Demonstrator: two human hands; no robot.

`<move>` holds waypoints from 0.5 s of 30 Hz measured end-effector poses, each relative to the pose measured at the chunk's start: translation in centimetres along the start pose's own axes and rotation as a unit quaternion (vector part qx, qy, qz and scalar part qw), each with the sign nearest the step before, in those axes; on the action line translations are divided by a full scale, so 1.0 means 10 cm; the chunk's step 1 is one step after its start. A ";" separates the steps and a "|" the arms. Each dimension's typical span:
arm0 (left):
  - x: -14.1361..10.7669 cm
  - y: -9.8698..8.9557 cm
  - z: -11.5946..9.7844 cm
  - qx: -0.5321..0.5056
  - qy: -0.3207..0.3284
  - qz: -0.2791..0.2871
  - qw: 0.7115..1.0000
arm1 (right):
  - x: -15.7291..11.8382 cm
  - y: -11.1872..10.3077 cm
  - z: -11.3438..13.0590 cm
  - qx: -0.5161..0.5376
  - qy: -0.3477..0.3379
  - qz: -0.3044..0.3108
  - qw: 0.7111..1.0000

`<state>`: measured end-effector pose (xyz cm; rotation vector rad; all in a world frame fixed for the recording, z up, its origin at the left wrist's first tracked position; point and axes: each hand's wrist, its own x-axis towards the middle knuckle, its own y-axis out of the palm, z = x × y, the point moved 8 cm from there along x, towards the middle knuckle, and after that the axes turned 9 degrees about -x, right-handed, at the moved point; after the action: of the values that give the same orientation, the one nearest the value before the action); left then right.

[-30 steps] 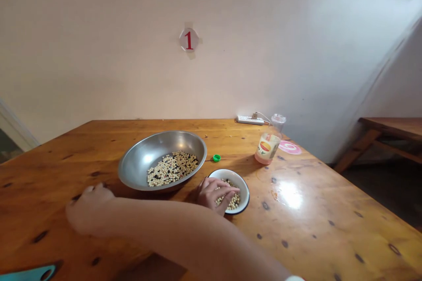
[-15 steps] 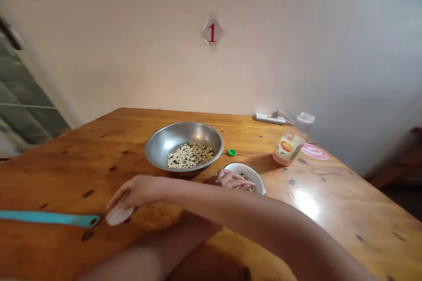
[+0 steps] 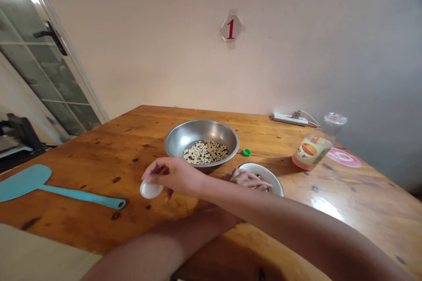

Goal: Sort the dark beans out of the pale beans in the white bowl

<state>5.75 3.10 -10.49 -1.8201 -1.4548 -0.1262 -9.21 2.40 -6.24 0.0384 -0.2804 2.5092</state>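
My forearms cross, the right one lying over the left. Pinched in my right hand is a small round white cup, held low in front of the steel basin. Mixed pale and dark beans cover the basin's bottom. My left hand reaches into a white bowl with its fingers stretched over some beans; its thumb is hidden. A green bottle cap lies between the basin and a clear plastic bottle with a fruit label.
A turquoise paddle-shaped tool lies on the wooden table at the left, near a beige sheet. At the back stands a white power strip with a cable. A pink round sticker is behind the bottle.
The view has swung left, showing more of the tool and the door. My right hand has brought the white cup nearer the basin. My left hand has stayed at the bowl.
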 end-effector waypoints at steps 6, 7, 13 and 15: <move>0.04 -0.02 -0.03 -0.032 0.000 0.019 0.999 | -0.02 0.07 -0.10 0.199 0.081 -0.001 0.977; 0.04 -0.03 -0.03 -0.038 -0.001 0.015 0.999 | -0.03 0.09 -0.09 0.213 0.074 0.012 0.974; 0.07 -0.08 -0.10 -0.065 -0.015 -0.007 0.998 | -0.24 0.13 0.03 0.193 0.031 0.032 0.980; 0.08 -0.09 -0.13 -0.070 -0.028 -0.014 0.997 | -0.45 0.00 0.13 0.182 0.032 -0.017 0.983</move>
<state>5.72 2.97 -8.71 -1.9297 -1.5463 -0.1971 -5.61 -0.43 -5.40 0.1086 0.2070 2.4890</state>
